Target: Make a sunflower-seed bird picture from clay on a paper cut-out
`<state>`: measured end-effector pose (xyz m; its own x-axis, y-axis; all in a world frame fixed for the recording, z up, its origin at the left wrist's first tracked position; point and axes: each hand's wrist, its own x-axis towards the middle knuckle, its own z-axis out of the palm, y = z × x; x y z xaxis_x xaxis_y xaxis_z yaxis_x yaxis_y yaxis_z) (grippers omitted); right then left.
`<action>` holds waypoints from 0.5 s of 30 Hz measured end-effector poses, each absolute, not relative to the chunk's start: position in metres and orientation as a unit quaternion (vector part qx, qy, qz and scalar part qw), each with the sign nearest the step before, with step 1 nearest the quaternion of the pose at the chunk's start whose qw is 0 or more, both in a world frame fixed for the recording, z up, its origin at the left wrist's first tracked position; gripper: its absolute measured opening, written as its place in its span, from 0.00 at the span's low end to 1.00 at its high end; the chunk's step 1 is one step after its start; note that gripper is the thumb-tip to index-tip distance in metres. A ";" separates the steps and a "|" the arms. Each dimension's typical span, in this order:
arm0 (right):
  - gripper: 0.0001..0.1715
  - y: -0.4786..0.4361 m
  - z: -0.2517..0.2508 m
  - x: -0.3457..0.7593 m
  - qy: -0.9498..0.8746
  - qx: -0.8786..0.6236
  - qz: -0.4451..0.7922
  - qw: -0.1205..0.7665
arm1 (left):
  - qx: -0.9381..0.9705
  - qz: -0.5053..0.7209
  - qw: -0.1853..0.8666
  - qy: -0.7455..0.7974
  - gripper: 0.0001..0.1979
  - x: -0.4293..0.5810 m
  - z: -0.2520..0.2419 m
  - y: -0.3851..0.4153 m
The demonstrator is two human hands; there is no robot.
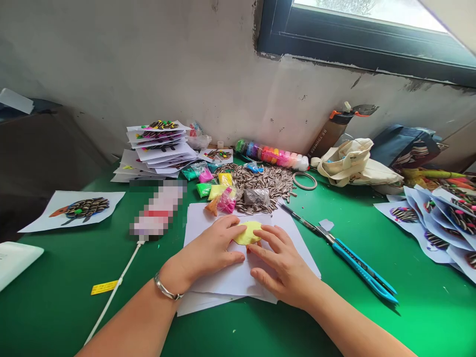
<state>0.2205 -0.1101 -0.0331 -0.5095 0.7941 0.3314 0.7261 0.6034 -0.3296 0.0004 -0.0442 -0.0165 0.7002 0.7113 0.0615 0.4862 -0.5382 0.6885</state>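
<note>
As I watched, left hand [208, 250] lay unclenched, fingertips touching yellow clay [248, 232] | right hand [282, 263] likewise spread, fingers on its other edge; clay flat atop white sheets [230, 282] on green table [74, 277] | seed pile [267, 181] just beyond.

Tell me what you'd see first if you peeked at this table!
The left hand and right hand touch a yellow clay lump on white paper, in the middle of the green table. Just behind lies a big pile of striped seeds.
</note>
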 end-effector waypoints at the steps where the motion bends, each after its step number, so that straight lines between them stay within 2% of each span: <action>1: 0.21 -0.110 -0.033 0.220 -0.869 -0.437 0.073 0.221 | 0.860 0.169 0.333 0.347 0.19 0.000 -0.017 -0.044; 6: 0.20 -0.112 -0.034 0.218 -0.880 -0.433 0.065 0.186 | 0.861 0.163 0.335 0.347 0.18 0.001 -0.017 -0.044; 15: 0.22 -0.114 -0.037 0.227 -0.880 -0.435 0.043 0.186 | 0.860 0.158 0.330 0.356 0.21 0.001 -0.016 -0.044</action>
